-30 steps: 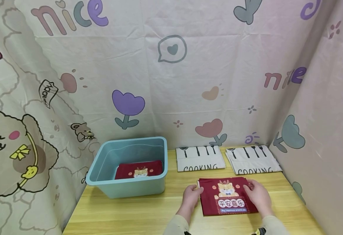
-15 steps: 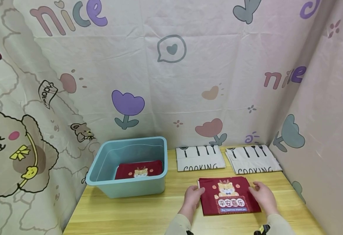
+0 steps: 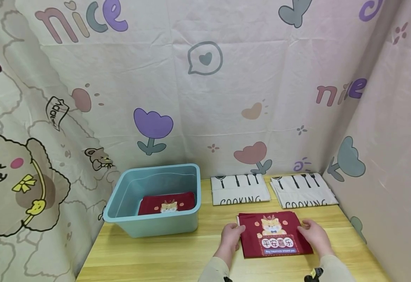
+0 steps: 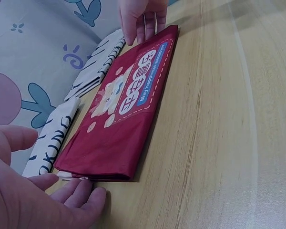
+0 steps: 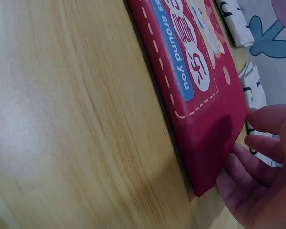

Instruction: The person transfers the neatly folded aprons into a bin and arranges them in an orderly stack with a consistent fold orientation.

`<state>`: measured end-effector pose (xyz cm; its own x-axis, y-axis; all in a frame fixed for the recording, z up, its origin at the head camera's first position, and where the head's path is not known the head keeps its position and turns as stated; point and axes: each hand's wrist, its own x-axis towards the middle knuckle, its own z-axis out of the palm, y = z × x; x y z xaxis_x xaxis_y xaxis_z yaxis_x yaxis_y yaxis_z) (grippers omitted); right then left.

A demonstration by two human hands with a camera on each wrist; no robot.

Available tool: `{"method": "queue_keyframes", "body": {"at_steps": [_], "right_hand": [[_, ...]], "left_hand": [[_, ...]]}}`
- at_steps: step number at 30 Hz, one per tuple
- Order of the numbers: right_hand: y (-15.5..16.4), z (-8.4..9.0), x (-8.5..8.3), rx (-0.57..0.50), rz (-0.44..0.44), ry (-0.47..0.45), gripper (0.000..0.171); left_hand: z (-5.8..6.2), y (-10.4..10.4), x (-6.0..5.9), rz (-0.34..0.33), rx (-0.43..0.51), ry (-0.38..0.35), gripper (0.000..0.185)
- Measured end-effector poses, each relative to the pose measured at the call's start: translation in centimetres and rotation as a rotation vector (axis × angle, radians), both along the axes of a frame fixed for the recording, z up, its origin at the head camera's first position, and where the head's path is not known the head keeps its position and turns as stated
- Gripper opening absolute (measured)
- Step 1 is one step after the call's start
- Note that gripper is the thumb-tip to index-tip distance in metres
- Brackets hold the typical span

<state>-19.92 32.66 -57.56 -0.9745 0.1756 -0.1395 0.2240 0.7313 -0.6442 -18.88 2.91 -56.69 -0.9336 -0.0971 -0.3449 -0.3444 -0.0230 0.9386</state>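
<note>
A folded red cloth (image 3: 272, 235) printed with a cartoon dog, Chinese characters and a blue strip lies flat on the wooden table. My left hand (image 3: 229, 237) is at its left edge; in the left wrist view the fingertips (image 4: 81, 191) are right at the folded end, and the thumb is raised apart from it. At the opposite edge is my right hand (image 3: 314, 237). The right wrist view has its fingers (image 5: 243, 176) loosely bent beside the cloth's side, with the thumb lifted off the top. Neither hand grips the cloth.
A blue plastic bin (image 3: 152, 227) stands at the left, holding another folded red cloth (image 3: 166, 204) with the same dog print. Behind the work lie a folded white COOKING cloth (image 3: 240, 190) and a second white stack (image 3: 304, 191). A patterned curtain (image 3: 205, 98) closes off the back and sides.
My right hand has slid off the cloth's upper right part to its right edge, moving right. That edge now lies uncovered and straight. My left hand has shifted only slightly.
</note>
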Motion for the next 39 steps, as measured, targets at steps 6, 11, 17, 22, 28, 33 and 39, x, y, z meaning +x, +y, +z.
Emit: {"method": "queue_keyframes", "body": {"at_steps": [6,11,17,22,28,33,39], "right_hand": [[-0.42,0.1,-0.09,0.011,-0.005,-0.003,0.054],[-0.51,0.03,-0.11,-0.012,-0.028,-0.014,0.051],[-0.37,-0.21,-0.21,-0.034,-0.042,-0.018,0.048],[-0.41,-0.34,-0.21,-0.058,-0.04,-0.014,0.047],[-0.56,-0.13,-0.11,-0.099,-0.046,-0.028,0.047],[-0.49,-0.05,0.05,-0.138,-0.048,-0.016,0.047],[-0.42,-0.1,0.16,-0.157,-0.054,-0.009,0.047]], "left_hand": [[0.03,-0.04,-0.04,0.004,0.033,-0.012,0.051],[0.22,-0.09,0.06,-0.003,0.074,-0.025,0.045],[0.33,-0.14,0.15,-0.007,0.109,-0.038,0.036],[0.2,-0.26,0.14,-0.007,0.121,-0.048,0.033],[-0.09,-0.49,0.08,-0.009,0.129,-0.06,0.03],[-0.27,-0.59,0.1,-0.006,0.152,-0.068,0.033],[-0.27,-0.5,0.13,0.005,0.201,-0.078,0.041]]}}
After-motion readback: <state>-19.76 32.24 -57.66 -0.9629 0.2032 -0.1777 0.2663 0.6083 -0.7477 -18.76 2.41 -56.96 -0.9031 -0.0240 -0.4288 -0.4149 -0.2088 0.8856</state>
